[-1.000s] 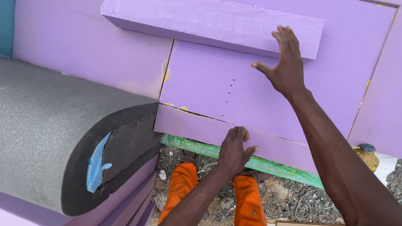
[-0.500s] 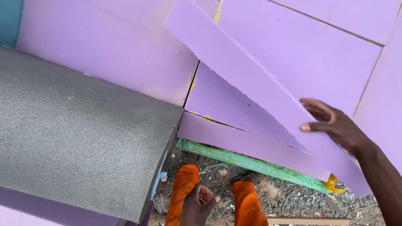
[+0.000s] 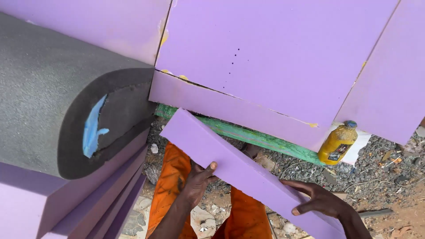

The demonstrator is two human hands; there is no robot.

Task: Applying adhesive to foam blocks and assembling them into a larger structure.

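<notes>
A long purple foam strip [image 3: 248, 177] slants across the lower middle of the head view, its upper end near the green edge [image 3: 261, 137] under the big foam slabs and its lower end running off toward the bottom right. The person's left hand [image 3: 197, 181] grips it from below about a third of the way along: the thumb presses on the strip's near face while the other fingers wrap out of sight beneath it, so the hand is clamped on the foam. The right hand [image 3: 321, 201] holds the strip farther down, its fingers [image 3: 294, 186] curled over the upper face and closed on the piece.

Behind the strip, large purple foam slabs [image 3: 274, 57] fill the top of the view, one lapped over another. To the left sits a grey foam roll [image 3: 48, 93] with a dark cut end showing a blue patch, resting on stacked purple foam sheets [image 3: 75, 203]. A yellow bottle [image 3: 338, 142] with a blue cap stands on the gravel ground [image 3: 385, 172] to the right, just below the slabs. Orange trousers [image 3: 170, 181] show beneath the strip.
</notes>
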